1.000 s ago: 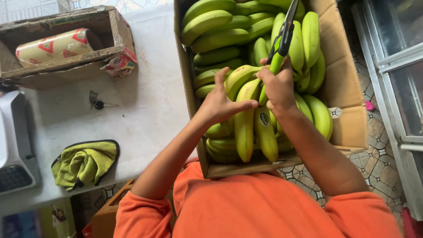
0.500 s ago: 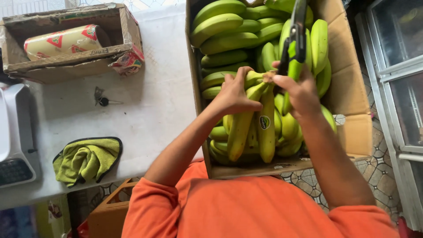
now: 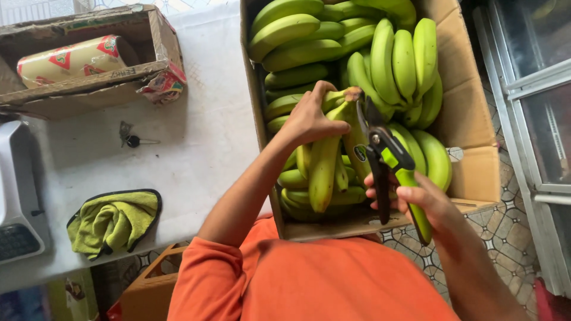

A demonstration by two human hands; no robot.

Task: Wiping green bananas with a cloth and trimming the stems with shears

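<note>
A cardboard box (image 3: 476, 119) holds several bunches of green bananas. My left hand (image 3: 309, 119) grips the stem end of one bunch of bananas (image 3: 324, 169) and holds it upright over the box. My right hand (image 3: 416, 199) holds green-handled pruning shears (image 3: 386, 160), whose blades sit open at the bunch's crown, just right of my left hand. My orange shirt fills the bottom of the head view.
A white table (image 3: 196, 154) bears a worn carton (image 3: 89, 89) with a roll of printed wrap (image 3: 71, 59), keys (image 3: 128, 137), a green cloth (image 3: 110, 220) and a weighing scale (image 3: 18, 202). A brown crate (image 3: 148, 285) stands below. Metal door frames (image 3: 523, 119) rise at right over tiled floor.
My right hand has dropped from the top of the bunch to lower right, bringing the shears' blades to the crown. My left hand still grips the bunch.
</note>
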